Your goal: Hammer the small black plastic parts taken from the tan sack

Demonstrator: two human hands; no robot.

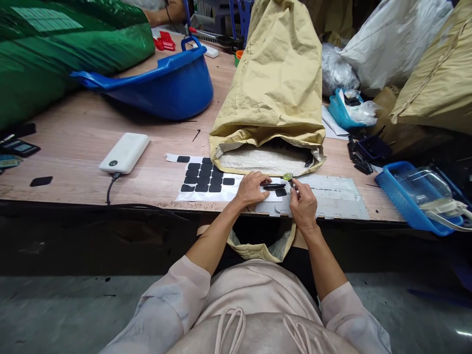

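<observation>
My left hand (253,189) is closed at the left end of a slim black part (275,187), which lies low over a white sheet. In my right hand (303,200) is a small dark tool with a round yellow-green end (288,176), pinched between thumb and fingers, just right of the black part. The white sheet (236,194) carries several black rounded patches (202,180) and reaches under my left hand. One black patch (280,192) lies between my hands. Beneath my right hand is a grey board (337,196).
An open tan sack (273,93) lies just beyond my hands. To the left are a white power bank (125,153) with a cable and a blue basin (162,88). A blue basket (405,196) stands at the right edge. Another person's arm (167,14) shows at the back.
</observation>
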